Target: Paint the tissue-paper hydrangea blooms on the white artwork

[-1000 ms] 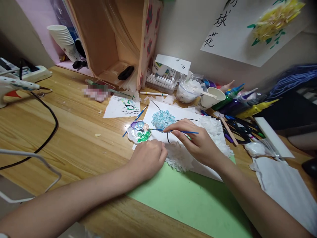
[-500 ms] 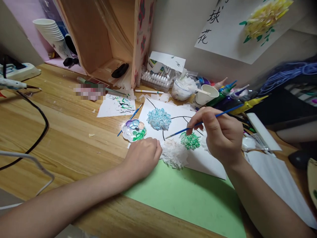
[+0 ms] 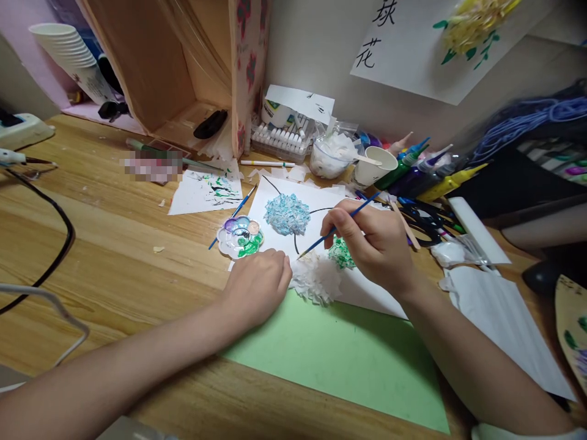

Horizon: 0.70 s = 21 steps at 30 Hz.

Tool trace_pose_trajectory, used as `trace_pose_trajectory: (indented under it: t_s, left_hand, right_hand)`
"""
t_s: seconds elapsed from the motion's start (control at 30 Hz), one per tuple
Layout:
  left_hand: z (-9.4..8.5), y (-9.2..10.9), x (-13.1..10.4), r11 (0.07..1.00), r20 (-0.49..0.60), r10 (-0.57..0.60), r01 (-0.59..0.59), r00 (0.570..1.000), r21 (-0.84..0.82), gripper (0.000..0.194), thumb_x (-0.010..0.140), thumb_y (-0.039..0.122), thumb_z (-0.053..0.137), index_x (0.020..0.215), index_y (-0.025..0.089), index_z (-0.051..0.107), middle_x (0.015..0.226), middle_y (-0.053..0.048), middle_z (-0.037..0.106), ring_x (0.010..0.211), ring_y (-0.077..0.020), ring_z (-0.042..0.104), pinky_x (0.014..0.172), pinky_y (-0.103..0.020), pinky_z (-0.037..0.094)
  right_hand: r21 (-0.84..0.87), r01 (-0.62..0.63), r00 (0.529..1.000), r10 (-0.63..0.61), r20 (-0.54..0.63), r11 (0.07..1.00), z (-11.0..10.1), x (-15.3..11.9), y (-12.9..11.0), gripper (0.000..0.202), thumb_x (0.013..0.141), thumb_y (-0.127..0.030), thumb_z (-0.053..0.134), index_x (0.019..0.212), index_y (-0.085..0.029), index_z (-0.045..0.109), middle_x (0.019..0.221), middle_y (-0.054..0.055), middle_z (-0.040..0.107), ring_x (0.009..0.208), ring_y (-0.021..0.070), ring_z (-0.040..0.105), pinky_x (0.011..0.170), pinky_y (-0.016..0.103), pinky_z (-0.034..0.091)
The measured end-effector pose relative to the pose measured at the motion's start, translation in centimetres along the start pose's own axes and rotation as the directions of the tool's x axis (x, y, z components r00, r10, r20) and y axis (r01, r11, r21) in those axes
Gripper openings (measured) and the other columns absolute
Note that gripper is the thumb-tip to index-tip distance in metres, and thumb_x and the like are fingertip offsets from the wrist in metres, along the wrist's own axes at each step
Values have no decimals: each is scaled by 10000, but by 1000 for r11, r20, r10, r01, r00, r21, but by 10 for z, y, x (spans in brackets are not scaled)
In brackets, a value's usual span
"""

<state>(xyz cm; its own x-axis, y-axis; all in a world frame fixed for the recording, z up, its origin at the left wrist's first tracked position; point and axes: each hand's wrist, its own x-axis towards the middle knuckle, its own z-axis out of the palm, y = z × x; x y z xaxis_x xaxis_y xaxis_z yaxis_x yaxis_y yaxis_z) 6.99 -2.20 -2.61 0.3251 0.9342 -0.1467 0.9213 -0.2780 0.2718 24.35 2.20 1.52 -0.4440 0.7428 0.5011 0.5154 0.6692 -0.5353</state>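
My right hand (image 3: pixel 371 241) grips a thin blue paintbrush (image 3: pixel 351 214), whose tip is at the upper edge of a white tissue-paper flower (image 3: pixel 316 280). That flower lies on a white sheet (image 3: pixel 376 292) with black drawn stems. My left hand (image 3: pixel 259 278) is curled at the sheet's left edge, beside the white flower; its fingertips are hidden. Above on the sheet sits a blue-tinted paper flower (image 3: pixel 288 214). A green-painted flower (image 3: pixel 340 253) is partly covered by my right hand. Close above my left hand is a flower-shaped paint palette (image 3: pixel 239 237) holding purple, peach and green paint.
Green paper (image 3: pixel 339 360) lies under the sheet. A second brush (image 3: pixel 243 201) rests behind the palette, near a paint-smeared paper (image 3: pixel 206 192). Behind stand a bowl of paper scraps (image 3: pixel 334 156), a paper cup (image 3: pixel 373 168) and paint bottles (image 3: pixel 403 168). A black cable (image 3: pixel 64 208) curves at left.
My right hand has moved left and slightly down, bringing the brush tip to the white flower's upper edge. My left hand stays at the sheet's edge. The whole view has shifted a little.
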Motion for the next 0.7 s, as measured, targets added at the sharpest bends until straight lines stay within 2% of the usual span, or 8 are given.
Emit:
trace_pose_trajectory:
  t_s: [0.33,0.53,0.7]
  left_hand:
    - [2,-2,-1,1000,-14,16,-16,1000,3,351,968,253,282,792,194,580,786,-71,694,761,-253,662,629,-344,394]
    - [2,-2,-1,1000,-13,15,-15,1000,2,354,967,254,279,798,192,584,790,-74,695,760,-258,663,623,-347,396]
    - [1,-1,-1,1000,-16,19,-19,1000,-1,354,966,250,281,801,193,590,791,-72,695,762,-261,665,625,-349,397]
  right_hand:
    - [-51,96,995,-96,7,994,1,0,-1,360,989,-279,382,688,-201,564,578,-1,602,566,111,557,582,253,422]
    - [-83,183,982,-178,64,980,1,-1,-4,345,985,-257,389,693,-203,564,603,15,621,596,124,561,584,263,425]
    - [-76,195,980,-192,43,978,1,-1,-4,330,984,-245,390,707,-199,563,614,19,628,595,125,557,587,269,435]
